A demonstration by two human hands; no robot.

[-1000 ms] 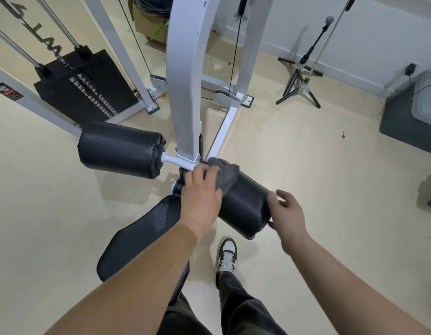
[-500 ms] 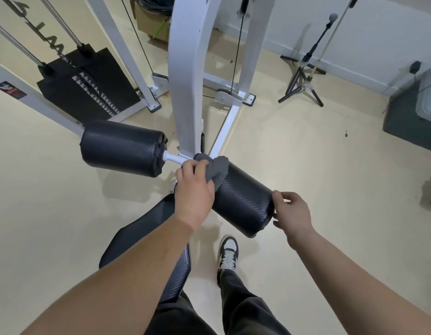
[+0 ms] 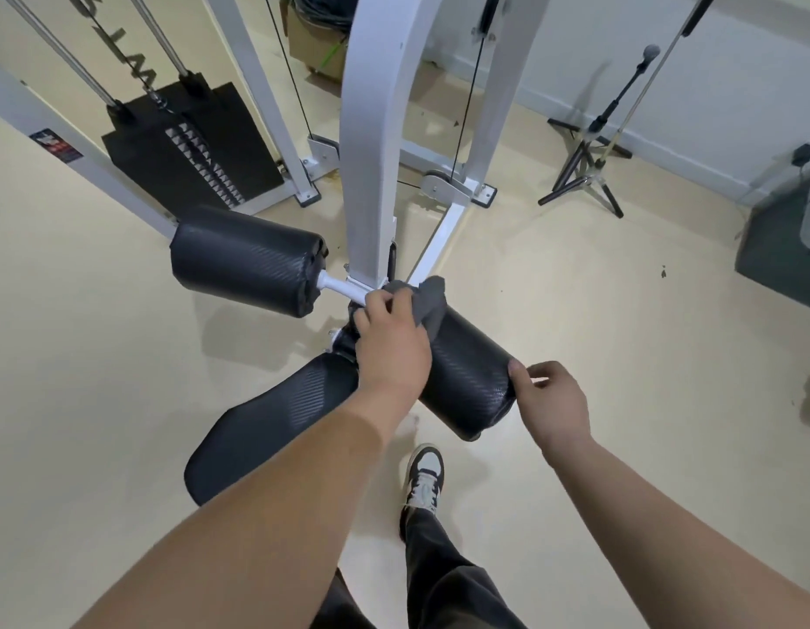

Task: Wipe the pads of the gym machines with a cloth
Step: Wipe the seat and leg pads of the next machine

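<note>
Two black roller pads stick out from a white machine post (image 3: 371, 143). My left hand (image 3: 389, 351) holds a grey cloth (image 3: 428, 297) against the inner end of the right roller pad (image 3: 466, 379), close to the post. My right hand (image 3: 553, 401) grips the outer end of that same pad, thumb on its top edge. The left roller pad (image 3: 244, 261) is untouched. Below my left forearm lies a flat black seat pad (image 3: 267, 433), partly hidden by the arm.
A black weight stack (image 3: 190, 147) with guide rods stands at the back left. A cable runs down to a pulley (image 3: 444, 183) on the white base frame. A tripod stand (image 3: 589, 170) and a dark box (image 3: 780, 251) sit at the right. My shoe (image 3: 423, 478) is under the pad.
My left hand has slid the cloth along the right roller pad toward the post. My right hand has shifted its hold at the pad's outer end.
</note>
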